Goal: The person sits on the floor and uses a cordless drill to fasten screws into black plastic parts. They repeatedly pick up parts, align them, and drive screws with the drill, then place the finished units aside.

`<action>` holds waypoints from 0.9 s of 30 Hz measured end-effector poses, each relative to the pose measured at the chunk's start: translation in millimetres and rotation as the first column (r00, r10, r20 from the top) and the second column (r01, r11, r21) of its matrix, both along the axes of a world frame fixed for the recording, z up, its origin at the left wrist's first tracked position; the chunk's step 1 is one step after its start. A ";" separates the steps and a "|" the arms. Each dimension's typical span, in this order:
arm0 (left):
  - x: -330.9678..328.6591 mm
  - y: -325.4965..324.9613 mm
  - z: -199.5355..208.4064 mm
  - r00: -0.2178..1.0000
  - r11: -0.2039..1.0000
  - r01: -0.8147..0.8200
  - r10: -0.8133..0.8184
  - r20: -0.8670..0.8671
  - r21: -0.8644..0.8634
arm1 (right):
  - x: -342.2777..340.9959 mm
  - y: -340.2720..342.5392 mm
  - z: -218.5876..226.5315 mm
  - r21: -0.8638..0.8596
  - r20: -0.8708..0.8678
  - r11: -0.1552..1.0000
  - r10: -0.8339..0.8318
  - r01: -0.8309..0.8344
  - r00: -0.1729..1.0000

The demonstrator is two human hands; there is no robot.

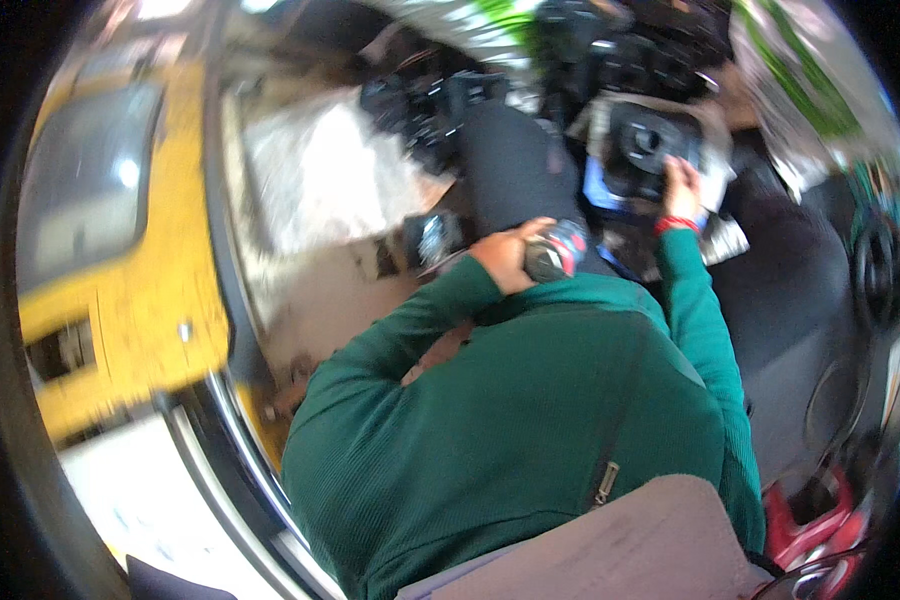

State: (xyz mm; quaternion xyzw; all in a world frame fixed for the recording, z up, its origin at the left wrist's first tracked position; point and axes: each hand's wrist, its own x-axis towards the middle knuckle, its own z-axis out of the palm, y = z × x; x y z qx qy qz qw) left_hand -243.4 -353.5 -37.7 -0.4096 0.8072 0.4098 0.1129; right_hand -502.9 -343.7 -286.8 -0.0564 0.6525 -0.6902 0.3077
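Note:
My left hand (508, 258) rests at my lap, its fingers closed round a dark cylindrical object (550, 256) with red patches. Blur hides what kind of thing it is. Farther off and to the right, my right hand (682, 188) has its fingers bent on the near right edge of a black moulded part (642, 150) with a round raised hub. That part sits on a pale, crumpled sheet, with something blue showing at its left edge. Between my left hand and the floor on the left lies a small dark item (435, 238) in a shiny wrapping.
Several black parts (610, 60) are heaped at the far side, more (425, 115) beyond my left knee. Clear plastic sheeting (320, 175) covers the floor at left, beside a yellow door (185, 310). Cables (875, 270) and a red object (815, 515) lie at right.

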 end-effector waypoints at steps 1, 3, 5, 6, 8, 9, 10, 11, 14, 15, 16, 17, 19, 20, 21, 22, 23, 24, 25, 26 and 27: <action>10.8 13.9 -12.4 0.999 0.996 0.017 -0.013 0.042 -0.092 | 4.9 -1.0 17.4 -0.093 0.123 0.992 -0.070 0.081 0.990; 20.4 25.2 -24.9 0.995 0.989 0.034 -0.020 0.099 -0.144 | -9.6 5.8 18.4 -0.035 0.044 0.993 -0.113 0.115 0.993; 40.9 26.4 -32.6 0.995 0.976 0.094 -0.086 0.050 -0.198 | -1.5 7.3 56.1 -0.160 -0.154 0.982 -0.126 0.101 0.980; 48.5 27.3 -27.3 0.994 0.949 0.079 -0.099 -0.052 -0.305 | 6.1 5.4 80.8 -0.251 -0.231 0.965 -0.136 0.076 0.963; 65.9 10.6 7.9 0.978 1.000 0.009 -0.014 -0.208 -0.023 | 19.5 4.3 113.5 -0.148 -0.455 0.980 0.055 -0.136 0.889; 89.9 0.5 -1.6 0.929 0.982 -0.175 0.142 -0.341 -0.067 | 31.5 4.1 126.6 -0.136 -0.460 0.959 0.161 -0.249 0.873; 113.8 -14.3 -10.6 0.841 0.935 -0.344 0.266 -0.470 -0.086 | 36.7 0.5 122.7 -0.160 -0.471 0.936 0.207 -0.314 0.857; 138.9 -29.9 -10.0 0.884 0.862 -0.455 0.406 -0.232 -0.225 | 42.7 -1.1 119.3 -0.179 -0.471 0.914 0.245 -0.364 0.848; 204.9 -53.0 -39.4 0.742 0.829 -0.436 0.552 0.381 -0.351 | 59.3 -9.0 114.2 -0.185 -0.425 0.870 0.348 -0.456 0.836; 214.4 -50.6 -64.9 0.796 0.833 -0.421 0.529 0.295 -0.359 | 60.7 -12.1 110.7 -0.181 -0.413 0.871 0.355 -0.457 0.839; 217.1 -55.2 -91.3 0.853 0.845 -0.392 0.482 0.201 -0.364 | 59.0 -13.8 108.5 -0.170 -0.406 0.880 0.346 -0.443 0.845; 213.3 -46.3 -99.8 0.840 0.826 -0.406 0.506 0.196 -0.391 | 58.4 -13.6 106.5 -0.152 -0.339 0.889 0.363 -0.431 0.868; 215.7 -41.6 -109.8 0.878 0.853 -0.394 0.459 0.133 -0.344 | 54.2 -14.5 101.2 -0.112 -0.199 0.905 0.385 -0.411 0.901; 212.8 -44.4 -113.3 0.898 0.867 -0.381 0.430 0.094 -0.323 | 49.1 -14.3 94.2 -0.096 -0.154 0.917 0.370 -0.386 0.916; 209.4 -42.2 -111.1 0.892 0.866 -0.377 0.435 0.124 -0.328 | 46.8 -14.7 87.5 -0.088 -0.102 0.928 0.353 -0.362 0.930; 207.3 -46.8 -109.6 0.893 0.871 -0.373 0.431 0.133 -0.319 | 42.8 -16.0 81.4 -0.079 -0.051 0.938 0.335 -0.338 0.941; 208.3 -45.8 -106.2 0.888 0.875 -0.375 0.433 0.152 -0.307 | 44.8 -16.5 81.2 -0.056 -0.041 0.936 0.345 -0.347 0.938; 209.2 -44.8 -105.0 0.884 0.879 -0.375 0.435 0.170 -0.294 | 45.7 -16.9 81.4 -0.062 -0.018 0.934 0.352 -0.353 0.936; 212.7 -47.7 -110.5 0.893 0.890 -0.361 0.416 0.171 -0.280 | 45.5 -17.2 81.7 -0.068 0.004 0.932 0.358 -0.357 0.934; 212.1 -49.9 -109.6 0.892 0.895 -0.350 0.409 0.196 -0.275 | 45.7 -18.1 83.5 -0.077 0.025 0.931 0.360 -0.357 0.933; 211.2 -52.1 -108.8 0.890 0.901 -0.338 0.400 0.219 -0.270 | 45.0 -18.3 82.5 -0.082 0.039 0.932 0.356 -0.352 0.934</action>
